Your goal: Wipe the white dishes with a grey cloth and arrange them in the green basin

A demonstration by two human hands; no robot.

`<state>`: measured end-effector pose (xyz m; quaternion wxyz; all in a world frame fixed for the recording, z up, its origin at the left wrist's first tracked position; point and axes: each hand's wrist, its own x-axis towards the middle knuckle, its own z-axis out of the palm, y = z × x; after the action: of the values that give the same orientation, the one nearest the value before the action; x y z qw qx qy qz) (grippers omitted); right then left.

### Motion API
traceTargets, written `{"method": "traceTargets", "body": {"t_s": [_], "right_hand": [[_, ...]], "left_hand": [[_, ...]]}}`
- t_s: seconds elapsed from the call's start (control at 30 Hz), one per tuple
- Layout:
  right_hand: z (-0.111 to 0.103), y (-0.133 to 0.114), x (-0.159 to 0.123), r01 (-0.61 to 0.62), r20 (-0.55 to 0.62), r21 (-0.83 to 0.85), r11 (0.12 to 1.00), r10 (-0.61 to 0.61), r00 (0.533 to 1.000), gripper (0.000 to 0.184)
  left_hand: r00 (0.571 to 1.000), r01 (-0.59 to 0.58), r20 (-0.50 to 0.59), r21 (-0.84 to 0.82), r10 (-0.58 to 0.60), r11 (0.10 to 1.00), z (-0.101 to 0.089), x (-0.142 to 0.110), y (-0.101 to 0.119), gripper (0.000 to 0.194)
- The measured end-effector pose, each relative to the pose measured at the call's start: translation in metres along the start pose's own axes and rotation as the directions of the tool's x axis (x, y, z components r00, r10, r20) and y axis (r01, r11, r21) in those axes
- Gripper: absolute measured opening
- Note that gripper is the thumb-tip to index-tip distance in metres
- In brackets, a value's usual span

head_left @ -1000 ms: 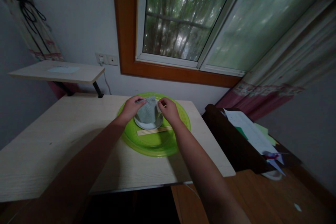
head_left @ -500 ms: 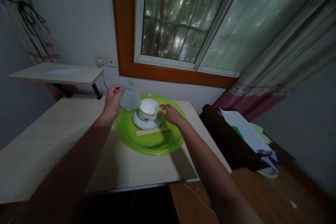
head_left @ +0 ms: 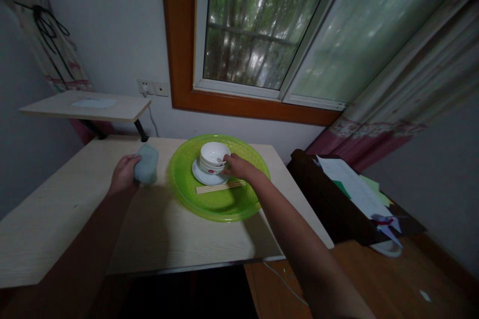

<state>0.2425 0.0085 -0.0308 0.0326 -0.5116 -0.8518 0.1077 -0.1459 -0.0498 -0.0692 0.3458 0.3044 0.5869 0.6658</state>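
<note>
My left hand (head_left: 122, 174) is closed on a pale grey-green cloth (head_left: 147, 170) that rests low over the wooden table (head_left: 75, 209), left of a round green tray (head_left: 219, 207). On the tray stand stacked white bowls (head_left: 213, 156) on a white saucer (head_left: 204, 177), with a pair of wooden chopsticks (head_left: 219, 187) lying in front of them. My right hand (head_left: 237, 167) reaches onto the tray and touches the right side of the bowls, with its fingers curled against them.
A small wooden shelf (head_left: 86, 106) juts out over the table's far left corner. A window (head_left: 258, 30) fills the wall behind. To the right stands a dark cabinet (head_left: 329, 199) with papers (head_left: 355, 187) on it. Curtains (head_left: 404, 104) hang at the right.
The cloth covered the bowls a second ago. My left hand lifted it off and carried it left and down to the table. My right hand stayed by the bowls.
</note>
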Motion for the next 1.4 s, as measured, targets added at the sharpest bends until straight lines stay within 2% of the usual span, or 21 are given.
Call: {"method": "traceTargets", "body": {"t_s": [0.07, 0.17, 0.3, 0.37, 0.5, 0.57, 0.63, 0.73, 0.83, 1.03, 1.23, 1.4], "right_hand": [[-0.001, -0.001, -0.002, -0.003, -0.014, -0.011, 1.000, 0.003, 1.000, 0.048], [-0.003, -0.005, -0.007, -0.006, -0.036, -0.007, 1.000, 0.006, 0.999, 0.043], [-0.005, -0.011, -0.013, 0.029, -0.035, 0.028, 0.999, -0.028, 0.999, 0.038], [-0.005, -0.012, -0.015, 0.046, -0.036, 0.062, 0.997, -0.044, 0.998, 0.044], [-0.011, -0.005, -0.021, 0.067, -0.098, 0.138, 0.988, -0.054, 0.994, 0.066], [-0.017, 0.005, -0.025, 0.044, -0.155, 0.122, 0.992, -0.025, 0.988, 0.059], [-0.023, 0.016, -0.030, -0.002, -0.190, 0.069, 0.998, 0.015, 0.982, 0.043], [-0.026, 0.031, -0.037, -0.073, -0.125, -0.047, 0.996, 0.067, 0.990, 0.028], [-0.024, 0.042, -0.043, -0.124, -0.092, -0.159, 0.980, 0.110, 0.990, 0.024], [-0.020, 0.056, -0.048, -0.196, -0.159, -0.223, 0.955, 0.163, 0.974, 0.029], [-0.025, 0.079, -0.051, -0.284, -0.190, -0.247, 0.927, 0.241, 0.952, 0.031], [-0.028, 0.103, -0.057, -0.350, -0.216, -0.247, 0.904, 0.301, 0.929, 0.033]], "left_hand": [[0.998, 0.049, 0.027, -0.017, -0.048, 0.999, 0.001, -0.009, -0.009, 0.039], [0.985, 0.113, 0.128, 0.001, -0.112, 0.994, 0.006, -0.023, -0.017, 0.049], [0.953, 0.095, 0.286, 0.029, -0.099, 0.995, 0.013, -0.036, -0.023, 0.049], [0.941, 0.073, 0.326, 0.060, -0.088, 0.996, 0.016, -0.040, -0.025, 0.050], [0.928, 0.009, 0.366, 0.160, -0.068, 0.987, 0.018, -0.045, -0.024, 0.060], [0.916, -0.045, 0.399, 0.190, -0.036, 0.981, 0.017, -0.048, -0.022, 0.061], [0.906, -0.105, 0.424, 0.229, -0.002, 0.968, 0.017, -0.053, -0.020, 0.056], [0.897, -0.136, 0.443, 0.282, -0.003, 0.950, 0.018, -0.058, -0.022, 0.052], [0.884, -0.160, 0.468, 0.299, 0.001, 0.941, 0.023, -0.062, -0.024, 0.048], [0.878, -0.217, 0.477, 0.335, 0.034, 0.917, 0.045, -0.068, -0.024, 0.040], [0.828, -0.321, 0.550, 0.305, 0.109, 0.896, 0.073, -0.057, -0.039, 0.046], [0.815, -0.345, 0.563, 0.281, 0.138, 0.895, 0.102, -0.053, -0.048, 0.047]]}}
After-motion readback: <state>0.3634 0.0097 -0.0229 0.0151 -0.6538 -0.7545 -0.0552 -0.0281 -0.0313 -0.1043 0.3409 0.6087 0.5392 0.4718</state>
